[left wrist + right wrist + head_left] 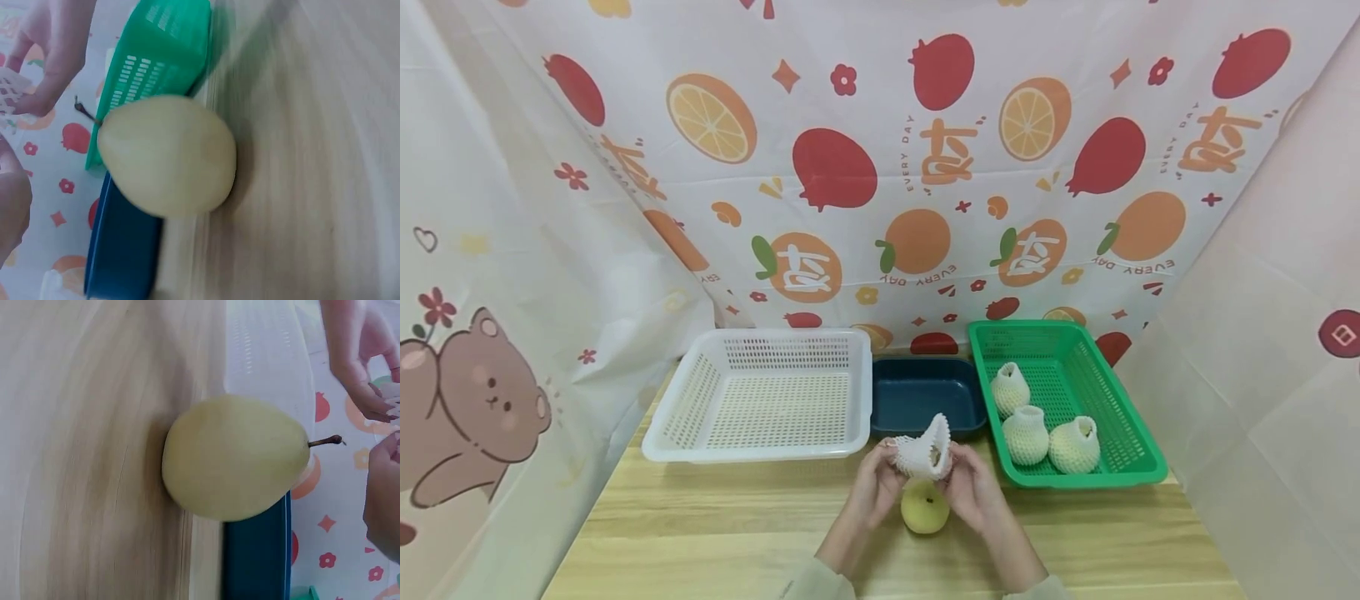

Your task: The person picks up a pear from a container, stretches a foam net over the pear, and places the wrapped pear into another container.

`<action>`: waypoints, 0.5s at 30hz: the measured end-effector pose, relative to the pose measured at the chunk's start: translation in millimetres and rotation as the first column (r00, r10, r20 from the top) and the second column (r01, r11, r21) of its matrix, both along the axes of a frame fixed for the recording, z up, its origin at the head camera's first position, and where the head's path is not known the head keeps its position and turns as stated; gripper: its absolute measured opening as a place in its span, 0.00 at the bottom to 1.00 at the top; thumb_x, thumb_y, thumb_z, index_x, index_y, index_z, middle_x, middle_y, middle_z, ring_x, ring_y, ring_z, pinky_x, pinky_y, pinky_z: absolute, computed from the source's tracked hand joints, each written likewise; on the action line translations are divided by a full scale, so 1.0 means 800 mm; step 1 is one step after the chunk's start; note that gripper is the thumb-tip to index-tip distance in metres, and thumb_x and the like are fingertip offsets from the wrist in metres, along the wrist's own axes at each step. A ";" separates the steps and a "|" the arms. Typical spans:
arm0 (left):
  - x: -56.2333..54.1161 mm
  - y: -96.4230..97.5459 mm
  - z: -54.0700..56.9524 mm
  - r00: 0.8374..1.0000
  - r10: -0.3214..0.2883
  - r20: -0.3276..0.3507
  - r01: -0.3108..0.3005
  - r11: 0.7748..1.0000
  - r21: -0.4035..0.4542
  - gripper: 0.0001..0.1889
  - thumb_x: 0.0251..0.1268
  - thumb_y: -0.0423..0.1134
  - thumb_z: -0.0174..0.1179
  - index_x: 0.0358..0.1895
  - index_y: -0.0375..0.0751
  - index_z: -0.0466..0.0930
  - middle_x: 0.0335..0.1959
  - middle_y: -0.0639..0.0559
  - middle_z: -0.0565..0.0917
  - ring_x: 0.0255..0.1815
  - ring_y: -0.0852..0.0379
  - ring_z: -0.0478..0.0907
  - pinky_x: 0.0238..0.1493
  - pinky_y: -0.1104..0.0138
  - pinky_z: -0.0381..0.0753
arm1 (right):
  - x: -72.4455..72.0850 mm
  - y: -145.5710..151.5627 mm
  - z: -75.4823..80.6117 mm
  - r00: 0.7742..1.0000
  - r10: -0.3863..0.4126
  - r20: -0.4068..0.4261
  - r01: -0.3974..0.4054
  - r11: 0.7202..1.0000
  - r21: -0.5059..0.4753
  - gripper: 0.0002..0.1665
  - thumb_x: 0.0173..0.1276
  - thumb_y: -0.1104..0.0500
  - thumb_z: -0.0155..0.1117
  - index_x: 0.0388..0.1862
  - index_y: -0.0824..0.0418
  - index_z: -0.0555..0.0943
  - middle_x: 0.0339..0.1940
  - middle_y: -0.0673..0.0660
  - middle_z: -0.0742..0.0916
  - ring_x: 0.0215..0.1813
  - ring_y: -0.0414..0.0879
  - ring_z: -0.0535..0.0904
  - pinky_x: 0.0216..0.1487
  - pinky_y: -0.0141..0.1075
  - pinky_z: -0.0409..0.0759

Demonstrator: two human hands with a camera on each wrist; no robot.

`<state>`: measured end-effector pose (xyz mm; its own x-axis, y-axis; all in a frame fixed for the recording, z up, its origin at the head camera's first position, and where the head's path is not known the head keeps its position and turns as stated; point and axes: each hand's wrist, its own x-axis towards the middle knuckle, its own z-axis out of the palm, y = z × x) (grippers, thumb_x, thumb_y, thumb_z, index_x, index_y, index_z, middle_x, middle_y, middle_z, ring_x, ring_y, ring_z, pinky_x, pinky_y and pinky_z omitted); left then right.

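Observation:
A bare yellow pear [925,507] stands upright on the wooden table between the two forearms, its stem pointing up. Above it, both hands hold a white foam net sleeve [917,457] stretched between them, its mouth spread apart. My left hand [877,483] grips the sleeve's left end, and my right hand [970,487] pinches its right edge. In the left wrist view the pear [169,156] fills the middle, with the foam net [11,94] and the fingers at the far left. The right wrist view shows the pear [236,457] standing apart from both hands.
A green basket [1112,481] on the right holds several pears in foam nets [1026,435]. At the back centre stands a dark blue tray [928,396], and left of it a white basket [760,454]. A fruit-print cloth [880,100] hangs behind.

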<state>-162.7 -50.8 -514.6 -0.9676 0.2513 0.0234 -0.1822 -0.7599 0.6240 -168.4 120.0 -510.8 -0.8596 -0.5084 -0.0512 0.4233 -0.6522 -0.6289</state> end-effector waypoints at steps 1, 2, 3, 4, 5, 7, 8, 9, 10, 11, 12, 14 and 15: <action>0.001 0.000 -0.001 1.000 -0.022 0.015 0.021 0.999 0.027 0.11 0.65 0.29 0.36 0.33 0.43 0.70 0.34 0.53 0.74 0.35 0.63 0.72 0.37 0.73 0.73 | 0.000 0.001 0.001 0.999 0.047 0.016 -0.047 0.999 -0.002 0.23 0.75 0.57 0.28 0.45 0.56 0.75 0.45 0.50 0.79 0.48 0.41 0.72 0.49 0.31 0.69; 0.002 0.001 -0.002 0.999 -0.041 0.029 0.040 0.998 0.046 0.13 0.66 0.29 0.34 0.34 0.43 0.71 0.34 0.54 0.75 0.36 0.63 0.73 0.38 0.73 0.73 | 0.001 0.002 0.001 0.995 0.091 0.031 -0.091 0.996 0.002 0.22 0.75 0.54 0.29 0.47 0.56 0.74 0.47 0.50 0.79 0.49 0.41 0.72 0.50 0.31 0.69; 0.003 0.001 -0.002 0.997 -0.062 0.039 0.060 0.996 0.061 0.16 0.67 0.30 0.31 0.35 0.43 0.71 0.35 0.54 0.77 0.37 0.63 0.74 0.39 0.74 0.74 | 0.001 0.002 0.002 0.990 0.129 0.048 -0.130 0.992 0.010 0.22 0.76 0.52 0.29 0.48 0.56 0.74 0.48 0.51 0.78 0.50 0.42 0.71 0.51 0.31 0.69; 0.003 0.001 -0.003 0.995 -0.083 0.051 0.079 0.994 0.073 0.17 0.68 0.30 0.30 0.36 0.43 0.72 0.35 0.54 0.78 0.36 0.64 0.75 0.38 0.74 0.74 | 0.002 0.003 0.003 0.985 0.156 0.072 -0.158 0.987 0.022 0.22 0.76 0.51 0.30 0.48 0.57 0.73 0.48 0.52 0.78 0.50 0.42 0.71 0.51 0.32 0.69; 0.004 0.001 -0.004 0.993 -0.103 0.063 0.097 0.992 0.082 0.18 0.69 0.31 0.29 0.35 0.44 0.72 0.33 0.55 0.78 0.36 0.64 0.75 0.38 0.74 0.74 | 0.004 0.003 0.003 0.980 0.172 0.095 -0.176 0.984 0.032 0.21 0.76 0.51 0.32 0.48 0.57 0.73 0.49 0.53 0.77 0.51 0.43 0.71 0.52 0.33 0.69; 0.004 0.001 -0.006 0.987 -0.144 0.069 0.137 0.985 0.103 0.19 0.71 0.31 0.27 0.35 0.44 0.73 0.33 0.55 0.80 0.36 0.64 0.76 0.38 0.74 0.75 | 0.006 0.003 0.005 0.980 0.160 0.121 -0.168 0.984 0.059 0.17 0.77 0.53 0.35 0.47 0.56 0.74 0.48 0.53 0.77 0.50 0.43 0.71 0.52 0.34 0.70; 0.004 0.000 -0.006 0.984 -0.166 0.070 0.157 0.981 0.113 0.20 0.71 0.32 0.27 0.35 0.44 0.73 0.33 0.55 0.80 0.35 0.64 0.76 0.38 0.74 0.75 | 0.007 0.003 0.005 0.982 0.142 0.126 -0.152 0.986 0.067 0.17 0.77 0.54 0.36 0.45 0.56 0.74 0.47 0.53 0.77 0.50 0.43 0.71 0.51 0.33 0.70; 0.004 0.000 -0.007 0.980 -0.191 0.064 0.182 0.976 0.119 0.20 0.72 0.32 0.27 0.36 0.44 0.74 0.34 0.55 0.80 0.36 0.64 0.77 0.38 0.74 0.75 | 0.008 0.003 0.006 0.985 0.123 0.123 -0.132 0.989 0.067 0.17 0.77 0.56 0.36 0.44 0.57 0.75 0.46 0.53 0.77 0.49 0.42 0.72 0.51 0.33 0.70; 0.005 -0.001 -0.007 0.975 -0.213 0.055 0.205 0.970 0.129 0.20 0.73 0.33 0.28 0.37 0.44 0.74 0.35 0.55 0.80 0.36 0.65 0.77 0.38 0.74 0.75 | 0.008 0.003 0.006 0.989 0.106 0.105 -0.113 0.991 0.064 0.17 0.77 0.57 0.36 0.44 0.57 0.76 0.46 0.52 0.78 0.49 0.42 0.72 0.51 0.32 0.69; 0.005 -0.002 -0.007 0.970 -0.240 0.040 0.232 0.962 0.142 0.20 0.74 0.33 0.28 0.38 0.43 0.75 0.37 0.55 0.80 0.39 0.64 0.77 0.40 0.74 0.75 | 0.008 0.003 0.006 0.992 0.092 0.084 -0.097 0.994 0.053 0.18 0.77 0.58 0.35 0.44 0.57 0.76 0.46 0.51 0.78 0.49 0.41 0.72 0.51 0.31 0.69; 0.006 -0.003 -0.008 0.963 -0.269 0.021 0.262 0.953 0.153 0.20 0.74 0.34 0.28 0.40 0.42 0.75 0.39 0.54 0.80 0.41 0.63 0.77 0.42 0.74 0.75 | 0.007 0.003 0.006 0.995 0.085 0.057 -0.087 0.995 0.039 0.19 0.77 0.58 0.34 0.44 0.56 0.76 0.45 0.51 0.79 0.48 0.40 0.72 0.50 0.31 0.69; 0.008 -0.004 -0.009 0.944 -0.328 -0.027 0.328 0.930 0.163 0.21 0.75 0.34 0.28 0.45 0.40 0.76 0.43 0.51 0.79 0.45 0.61 0.76 0.47 0.73 0.74 | 0.006 0.004 0.005 0.997 0.080 -0.004 -0.080 0.997 -0.005 0.21 0.77 0.59 0.33 0.43 0.56 0.77 0.44 0.49 0.81 0.47 0.39 0.73 0.49 0.30 0.69; 0.010 -0.005 -0.009 0.932 -0.360 -0.055 0.363 0.915 0.175 0.21 0.76 0.34 0.27 0.48 0.38 0.75 0.46 0.50 0.78 0.48 0.60 0.75 0.50 0.72 0.73 | 0.006 0.004 0.005 0.996 0.078 -0.033 -0.079 0.996 -0.029 0.21 0.76 0.59 0.33 0.43 0.55 0.78 0.43 0.49 0.82 0.46 0.39 0.74 0.49 0.30 0.70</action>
<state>-154.7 -54.7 -521.8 -0.8103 0.5735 0.1204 -0.4539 -0.7442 0.4901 -163.3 123.3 -506.9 -0.8177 -0.5756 -0.0082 0.4544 -0.6366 -0.6231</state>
